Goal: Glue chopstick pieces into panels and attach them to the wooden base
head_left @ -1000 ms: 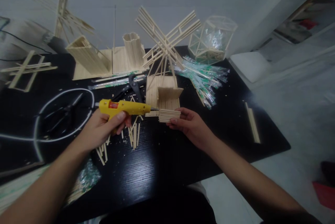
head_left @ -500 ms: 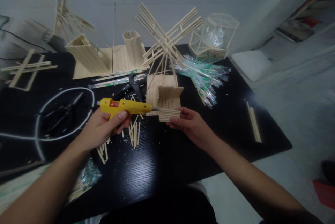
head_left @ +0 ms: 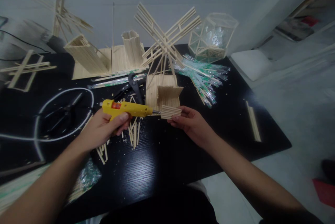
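Observation:
My left hand (head_left: 112,126) is wrapped round the grip of a yellow hot glue gun (head_left: 133,109), its nozzle pointing right. Between the thumb and fingers of my right hand (head_left: 191,122) is a small panel of short wooden sticks (head_left: 170,112) laid side by side. The nozzle tip is at the panel's left edge; whether they touch I cannot tell. Just behind the panel stands a windmill-like stick model (head_left: 165,44) with crossed blades, along with a stick base (head_left: 151,91) bearing a low upright stick wall (head_left: 170,92).
Loose cut sticks (head_left: 134,135) lie by the glue gun. Black pliers (head_left: 134,84) rest behind it. A white cable (head_left: 92,95) loops at left. Wrapped chopsticks (head_left: 204,81) lie at back right, near a geometric stick frame (head_left: 213,37). Stick towers (head_left: 86,54) stand at back left.
The panel in my right hand has tilted and risen slightly. My left hand has shifted the glue gun a little to the right, its nozzle staying by the panel's left edge.

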